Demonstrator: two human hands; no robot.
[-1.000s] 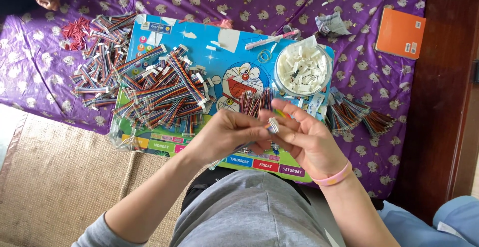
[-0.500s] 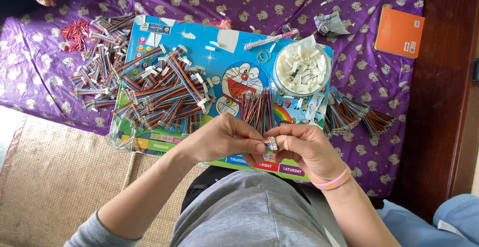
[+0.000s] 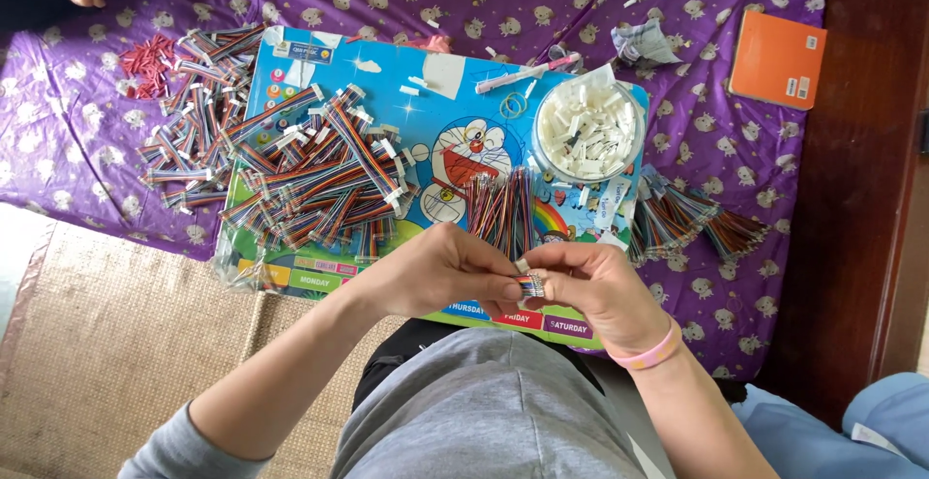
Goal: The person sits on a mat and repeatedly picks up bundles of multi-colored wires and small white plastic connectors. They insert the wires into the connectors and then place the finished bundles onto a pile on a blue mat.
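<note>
My left hand (image 3: 440, 271) and right hand (image 3: 590, 290) both pinch the bundle of wires (image 3: 505, 213) (its near end) between them.

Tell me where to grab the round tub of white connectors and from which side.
Take the round clear tub by its outer rim, coming straight down from above with fingers spread across the wall. It stands upright and open, heaped with white pieces, so tilting would likely spill them. Its near side is crowded by the loose coloured wires; the far edge looks freer.

I pinch a small white connector (image 3: 528, 285) between the fingertips of both hands; a flat bundle of rainbow-coloured wires (image 3: 503, 213) fans upward from it, lying over the blue cartoon board (image 3: 455, 111).
</note>
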